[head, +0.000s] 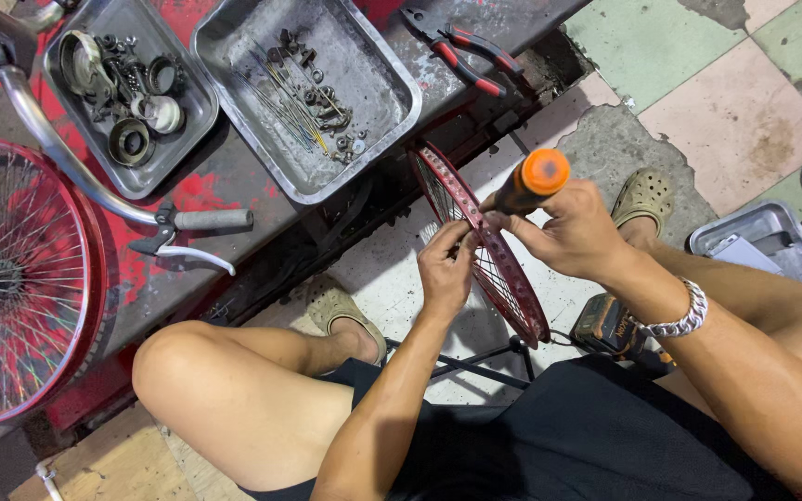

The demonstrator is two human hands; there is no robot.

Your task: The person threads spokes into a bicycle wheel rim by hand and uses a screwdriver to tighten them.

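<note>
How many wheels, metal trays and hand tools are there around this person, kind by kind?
Red spoked wheels: 2, one on the bench, one at the hands.
Metal trays: 3, two on the bench, one on the floor.
Hand tools: 2, red-handled pliers, orange-capped screwdriver.
Total: 7

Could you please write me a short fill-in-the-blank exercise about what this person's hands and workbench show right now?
1. The right hand grips a screwdriver whose handle end is ____.
2. The left hand pinches the rim of a ____ spoked wheel.
3. Pliers with red handles lie on the ____, near two metal trays.

Missing words: orange; red; workbench
</note>
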